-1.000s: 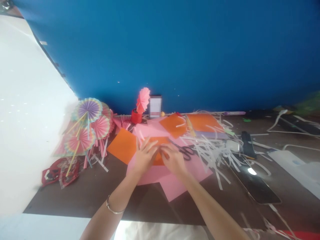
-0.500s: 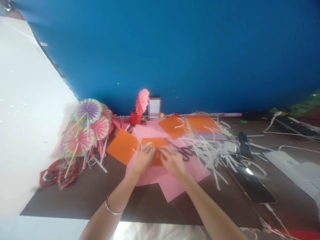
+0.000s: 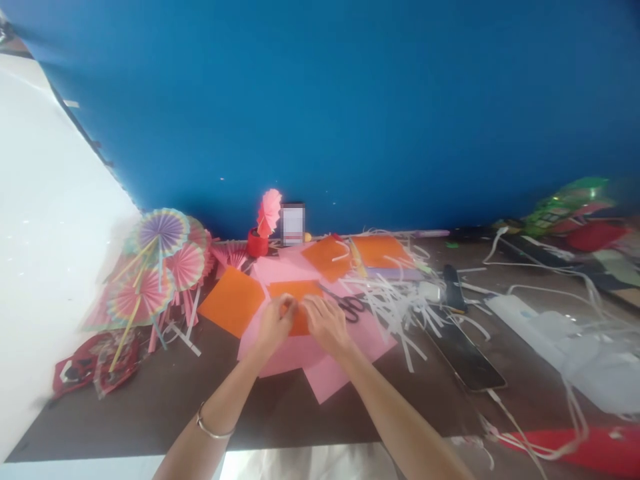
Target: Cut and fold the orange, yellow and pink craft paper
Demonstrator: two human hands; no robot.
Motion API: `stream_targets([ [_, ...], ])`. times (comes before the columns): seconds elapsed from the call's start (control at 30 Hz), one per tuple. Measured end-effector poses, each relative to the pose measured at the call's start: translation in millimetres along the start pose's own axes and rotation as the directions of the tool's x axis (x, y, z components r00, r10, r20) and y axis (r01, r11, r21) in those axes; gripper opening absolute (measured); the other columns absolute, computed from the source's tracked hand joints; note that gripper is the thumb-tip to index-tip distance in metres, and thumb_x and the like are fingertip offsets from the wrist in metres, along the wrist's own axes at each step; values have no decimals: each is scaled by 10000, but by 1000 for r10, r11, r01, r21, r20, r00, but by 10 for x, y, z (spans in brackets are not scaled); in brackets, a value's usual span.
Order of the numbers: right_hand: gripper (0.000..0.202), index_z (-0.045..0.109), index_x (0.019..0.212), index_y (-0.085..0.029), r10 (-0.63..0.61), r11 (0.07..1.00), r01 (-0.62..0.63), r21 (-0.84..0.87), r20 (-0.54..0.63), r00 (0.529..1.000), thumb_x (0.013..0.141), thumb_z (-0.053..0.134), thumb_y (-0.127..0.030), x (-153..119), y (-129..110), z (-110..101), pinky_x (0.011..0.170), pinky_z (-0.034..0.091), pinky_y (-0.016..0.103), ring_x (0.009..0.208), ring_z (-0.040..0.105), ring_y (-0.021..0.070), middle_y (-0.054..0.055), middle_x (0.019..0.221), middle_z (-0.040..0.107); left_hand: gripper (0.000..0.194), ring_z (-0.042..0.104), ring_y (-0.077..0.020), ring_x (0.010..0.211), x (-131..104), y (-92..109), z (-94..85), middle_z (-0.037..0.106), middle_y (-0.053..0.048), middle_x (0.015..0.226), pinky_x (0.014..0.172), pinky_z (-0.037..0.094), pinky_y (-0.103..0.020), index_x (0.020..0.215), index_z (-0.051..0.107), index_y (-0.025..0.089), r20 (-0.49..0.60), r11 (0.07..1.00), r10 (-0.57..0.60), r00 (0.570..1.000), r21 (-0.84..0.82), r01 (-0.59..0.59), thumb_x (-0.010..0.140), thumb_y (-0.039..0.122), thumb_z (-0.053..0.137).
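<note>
An orange sheet of paper point(image 3: 295, 288) lies in front of me on top of pink sheets point(image 3: 280, 363). My left hand point(image 3: 276, 321) is closed in a pinch at the near part of the orange sheet, thumb and forefinger together. Beside it, my right hand point(image 3: 327, 323) bends over the same sheet with its fingers pressed together; the fingertips are partly hidden and slightly blurred. Just right of my right hand are black-handled scissors point(image 3: 353, 307). Another orange sheet point(image 3: 234, 301) lies to the left of my left hand.
Pleated paper fans point(image 3: 160, 233) on sticks stand at left, above red packaging point(image 3: 95, 363). A pink fan point(image 3: 270, 212) rises from a red holder point(image 3: 257, 243). White paper strips point(image 3: 395, 307), a phone point(image 3: 467, 357) with a cable, and a white plastic bag point(image 3: 595, 360) lie at right.
The camera view has turned to the right, so things appear farther left. My hands stay at the orange sheet; the right fingers now reach flatter over it and the left pinch has tightened.
</note>
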State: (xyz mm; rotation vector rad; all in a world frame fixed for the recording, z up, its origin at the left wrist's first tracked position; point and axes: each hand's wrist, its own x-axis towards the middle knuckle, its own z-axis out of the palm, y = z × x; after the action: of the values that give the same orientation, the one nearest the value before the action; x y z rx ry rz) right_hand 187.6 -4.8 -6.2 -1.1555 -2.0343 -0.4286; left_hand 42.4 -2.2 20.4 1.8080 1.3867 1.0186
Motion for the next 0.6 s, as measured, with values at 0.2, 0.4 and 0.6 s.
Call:
stream_targets([
  [0.2, 176, 555, 924, -178, 353, 920, -306, 243, -180, 918, 898, 382, -160, 39, 97, 15, 720, 477, 278, 828, 617, 166, 78, 865, 653, 277, 542, -126, 625, 124, -203, -17, 568, 6, 627, 646, 412, -237, 683, 563, 172, 81, 890, -124, 989, -432, 147, 783, 429, 548],
  [0.4, 235, 559, 1023, -188, 511, 828, -448, 337, -126, 850, 899, 390, -293, 31, 277, 33, 772, 490, 342, 923, 603, 213, 107, 974, 636, 318, 556, -83, 566, 230, -363, 67, 587, 16, 637, 612, 439, -220, 775, 624, 138, 117, 501, -276, 954, -829, 247, 612, 379, 753],
  [0.6, 362, 506, 1142, -163, 525, 799, -454, 393, -91, 846, 917, 307, -364, -7, 352, 39, 935, 405, 435, 1116, 500, 243, 145, 1102, 580, 284, 593, -83, 584, 197, -406, 47, 624, 17, 634, 635, 466, -214, 740, 635, 142, 250, 361, -265, 931, -870, 337, 587, 325, 789],
])
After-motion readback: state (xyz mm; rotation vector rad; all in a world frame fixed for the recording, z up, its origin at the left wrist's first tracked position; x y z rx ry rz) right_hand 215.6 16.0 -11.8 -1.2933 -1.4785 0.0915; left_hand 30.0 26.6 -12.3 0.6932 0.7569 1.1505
